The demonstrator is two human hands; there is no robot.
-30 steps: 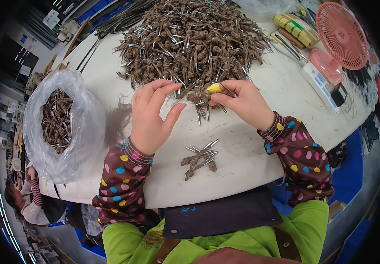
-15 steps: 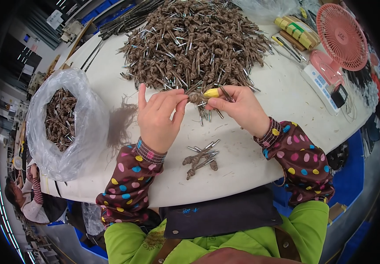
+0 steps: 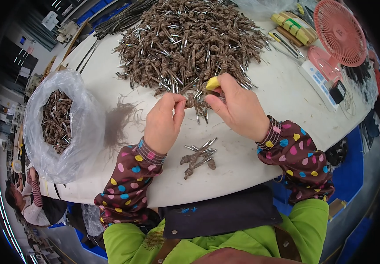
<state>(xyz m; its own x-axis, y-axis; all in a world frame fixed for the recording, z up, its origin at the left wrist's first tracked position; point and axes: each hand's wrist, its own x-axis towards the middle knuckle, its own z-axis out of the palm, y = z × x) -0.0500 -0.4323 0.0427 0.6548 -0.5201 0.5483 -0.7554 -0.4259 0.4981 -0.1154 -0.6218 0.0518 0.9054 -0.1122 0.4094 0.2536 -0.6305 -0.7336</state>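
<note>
My left hand (image 3: 165,121) pinches one end of a knotted brown cord (image 3: 193,102) between thumb and index finger. At the cord's other side my right hand (image 3: 242,108) is closed, its thumb against the cord and its curled fingers partly hidden. A yellow piece (image 3: 213,83) sits at the right index fingertip; whether it is a finger cover or a tool handle I cannot tell. Just beyond both hands rises a big heap of brown knotted cords (image 3: 190,44) with silver metal tips. Several finished-looking knotted cords (image 3: 197,159) lie nearer me on the white table (image 3: 238,176).
A clear plastic bag (image 3: 86,145) of similar cords stands at left, beside loose brown fibres (image 3: 120,123). At right are a pink fan (image 3: 340,33), a white power strip (image 3: 316,83), a box cutter (image 3: 282,44) and a yellow-wrapped roll (image 3: 293,27). Another person (image 3: 33,202) sits far left.
My right hand has turned and its index finger has lifted, with the yellow piece now higher. My left fingers have curled in, still pinching the cord.
</note>
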